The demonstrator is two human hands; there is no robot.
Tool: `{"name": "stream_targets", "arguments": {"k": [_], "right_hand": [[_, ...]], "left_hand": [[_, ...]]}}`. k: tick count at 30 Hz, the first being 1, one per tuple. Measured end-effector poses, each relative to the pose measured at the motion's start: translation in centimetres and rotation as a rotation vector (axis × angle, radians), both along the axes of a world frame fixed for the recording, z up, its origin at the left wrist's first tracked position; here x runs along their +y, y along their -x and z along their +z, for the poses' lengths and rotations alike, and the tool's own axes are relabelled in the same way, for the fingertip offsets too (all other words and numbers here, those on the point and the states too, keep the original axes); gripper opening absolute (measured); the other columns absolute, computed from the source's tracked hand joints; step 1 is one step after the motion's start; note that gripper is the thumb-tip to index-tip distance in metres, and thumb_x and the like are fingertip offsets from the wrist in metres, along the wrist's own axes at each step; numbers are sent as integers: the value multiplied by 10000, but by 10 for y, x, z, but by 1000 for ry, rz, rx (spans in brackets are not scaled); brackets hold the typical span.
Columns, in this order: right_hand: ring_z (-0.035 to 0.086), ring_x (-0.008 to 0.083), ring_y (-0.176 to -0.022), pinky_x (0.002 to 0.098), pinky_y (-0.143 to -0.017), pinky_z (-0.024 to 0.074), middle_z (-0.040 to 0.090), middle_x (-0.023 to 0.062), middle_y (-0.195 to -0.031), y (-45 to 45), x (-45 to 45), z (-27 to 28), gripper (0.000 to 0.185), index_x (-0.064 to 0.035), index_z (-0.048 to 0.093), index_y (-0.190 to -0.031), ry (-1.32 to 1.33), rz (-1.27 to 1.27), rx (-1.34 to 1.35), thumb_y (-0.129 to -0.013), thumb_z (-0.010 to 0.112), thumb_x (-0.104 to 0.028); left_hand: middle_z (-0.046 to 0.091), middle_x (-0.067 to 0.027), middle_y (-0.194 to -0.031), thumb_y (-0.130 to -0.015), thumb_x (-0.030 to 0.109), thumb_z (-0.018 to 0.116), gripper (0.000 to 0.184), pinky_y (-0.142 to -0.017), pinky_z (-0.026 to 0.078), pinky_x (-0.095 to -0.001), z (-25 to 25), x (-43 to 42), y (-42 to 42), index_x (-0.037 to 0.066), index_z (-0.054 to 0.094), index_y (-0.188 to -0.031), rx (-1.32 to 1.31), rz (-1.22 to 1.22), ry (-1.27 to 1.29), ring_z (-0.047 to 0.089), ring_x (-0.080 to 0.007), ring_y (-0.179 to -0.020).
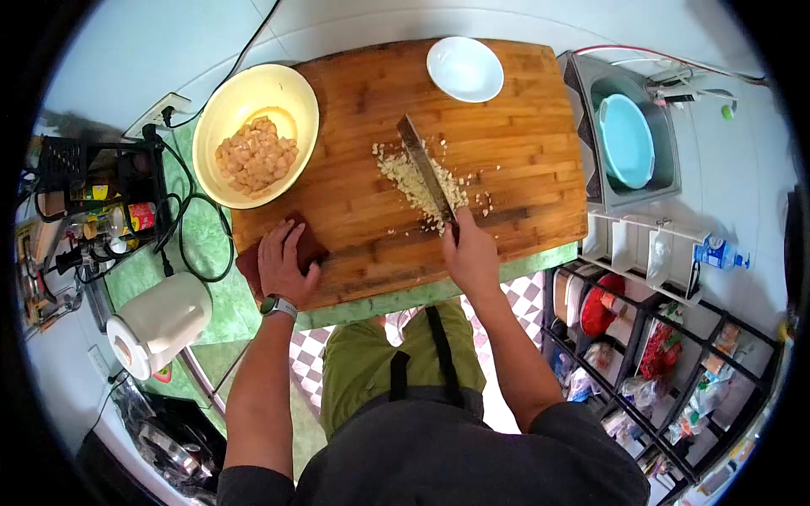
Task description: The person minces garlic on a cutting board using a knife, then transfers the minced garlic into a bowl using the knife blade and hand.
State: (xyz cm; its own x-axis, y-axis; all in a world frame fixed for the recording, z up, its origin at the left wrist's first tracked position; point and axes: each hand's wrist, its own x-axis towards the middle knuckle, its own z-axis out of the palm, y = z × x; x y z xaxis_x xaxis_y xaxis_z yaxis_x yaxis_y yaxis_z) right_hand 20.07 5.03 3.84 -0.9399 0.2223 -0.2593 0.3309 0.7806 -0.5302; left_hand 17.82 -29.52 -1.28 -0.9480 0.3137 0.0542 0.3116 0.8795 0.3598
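My right hand (472, 257) is closed round the handle of a cleaver (429, 173), whose blade points away from me over the wooden cutting board (363, 110). Under and around the blade lies a heap of finely chopped pale pieces, perhaps garlic (401, 175), with some bits scattered to the right. At the board's near left corner, my left hand (285, 263) rests with fingers stretched over a dark red-brown cloth (314, 244). A yellow bowl (205, 160) with diced raw meat (257, 158) stands at the board's left edge. Toward the back sits a small white bowl (466, 69).
On the right is a metal sink (666, 160) holding a turquoise basin (626, 139). To the left are a cream kettle (160, 325), black cables (181, 228) and a rack of bottles and jars (110, 211). A black shelf (666, 337) with bagged goods stands lower right.
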Motion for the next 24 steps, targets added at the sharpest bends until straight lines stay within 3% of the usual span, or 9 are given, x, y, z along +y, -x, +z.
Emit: {"name": "stream_targets", "arguments": {"k": [10,15,16,21,24], "right_hand": [[651,514,-745,609,-651,490,667,270,-782,-2,-35,-2,196,-45,477,-1066,74,-113,55,-1015,602,-187],[653,508,-753,604,-660,492,680,257,-800,-4,-50,9,200,-48,474,-1062,83,-154,66,-1014,608,-189],[653,508,-753,604,-660,492,680,257,-800,-4,-52,7,200,-48,474,-1062,82,-168,69,-1014,608,-189],[693,481,-776,611,-688,533,706,241,-824,-6,-65,8,226,-65,476,-1107,47,-125,14,-1000,594,-226],[660,501,-786,610,-684,499,679,254,-808,-7,-68,2,190,-73,496,-1084,47,-116,3,-1011,599,-214]], "left_hand": [[521,-138,-1511,-735,244,722,762,-1239,309,-551,1,1,0,123,536,-1464,9,-40,25,452,-345,-1445],[532,-164,-1492,-731,165,712,740,-1223,326,-530,4,3,0,93,548,-1449,22,-37,-6,452,-395,-1420],[519,-149,-1511,-753,229,714,741,-1235,306,-548,2,2,-1,104,536,-1462,25,-34,5,440,-370,-1444],[518,-153,-1507,-753,203,714,746,-1233,311,-538,6,4,-1,103,529,-1468,14,-32,16,445,-374,-1438],[522,-157,-1497,-753,187,711,741,-1224,322,-532,5,4,-2,100,528,-1466,37,-49,5,449,-385,-1430]]}}
